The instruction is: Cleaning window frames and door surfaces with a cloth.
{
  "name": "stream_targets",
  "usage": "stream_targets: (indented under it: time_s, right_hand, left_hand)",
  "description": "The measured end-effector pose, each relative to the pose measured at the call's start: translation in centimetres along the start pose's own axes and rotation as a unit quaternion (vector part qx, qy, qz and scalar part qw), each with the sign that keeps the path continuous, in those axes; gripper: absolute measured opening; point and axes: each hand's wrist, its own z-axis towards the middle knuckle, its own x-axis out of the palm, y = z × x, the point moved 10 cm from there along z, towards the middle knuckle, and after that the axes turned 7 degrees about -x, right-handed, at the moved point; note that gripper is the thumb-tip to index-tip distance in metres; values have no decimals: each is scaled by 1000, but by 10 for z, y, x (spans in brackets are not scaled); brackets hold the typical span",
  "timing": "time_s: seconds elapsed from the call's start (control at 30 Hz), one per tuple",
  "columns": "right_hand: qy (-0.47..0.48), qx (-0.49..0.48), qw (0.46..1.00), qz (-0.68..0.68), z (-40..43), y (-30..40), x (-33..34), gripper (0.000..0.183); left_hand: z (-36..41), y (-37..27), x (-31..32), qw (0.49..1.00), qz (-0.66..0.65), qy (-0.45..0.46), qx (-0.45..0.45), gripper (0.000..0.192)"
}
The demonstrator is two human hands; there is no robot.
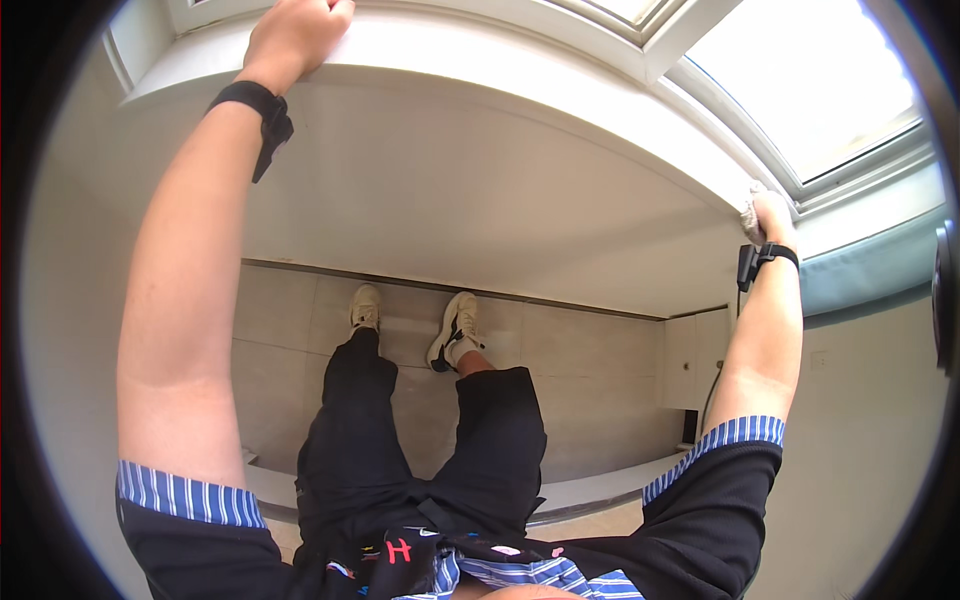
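My left hand (300, 34) is at the top left, over the white window sill (450, 49), with its fingers curled in. The picture's top edge cuts off part of that hand, and I see nothing held in it. Far to the right, my right hand (772, 214) grips a greyish-white cloth (751, 214) at the sill's front edge, just below a window pane. Most of the cloth is hidden behind the fingers. Black straps with small devices circle both wrists.
White window frames (675, 45) border the sill. Below it, a pale wall panel (480, 187) drops to the tiled floor (420, 390), where my shoes stand. A low white cabinet (690, 360), a dark cable and a blue-green padded strip (870, 262) are on the right.
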Motion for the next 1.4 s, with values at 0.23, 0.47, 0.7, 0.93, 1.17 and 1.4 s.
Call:
stream_targets:
  time_s: [0.23, 0.47, 0.7, 0.93, 1.17, 1.4]
  right_hand:
    - [-35, -76, 995, 55, -49, 196, -39, 50]
    - [-60, -255, 954, 142, -169, 484, -100, 42]
    - [-45, -221, 946, 232, -183, 546, -114, 50]
    - [-40, -233, 938, 252, -160, 509, -103, 62]
    - [-12, -150, 988, -29, -95, 314, -77, 44]
    - [-11, 105, 994, -11, -70, 104, -50, 46]
  left_hand:
    - [-3, -17, -11, 999, 27, 9, -18, 36]
    - [-16, -24, -24, 999, 48, 2, -5, 35]
    - [-17, -24, -30, 998, 8, -62, 11, 35]
    - [-7, -11, -25, 995, 4, -98, 17, 41]
    - [2, 0, -29, 995, 3, -99, -14, 41]
    - [1, 7, -28, 994, -6, -111, 1, 42]
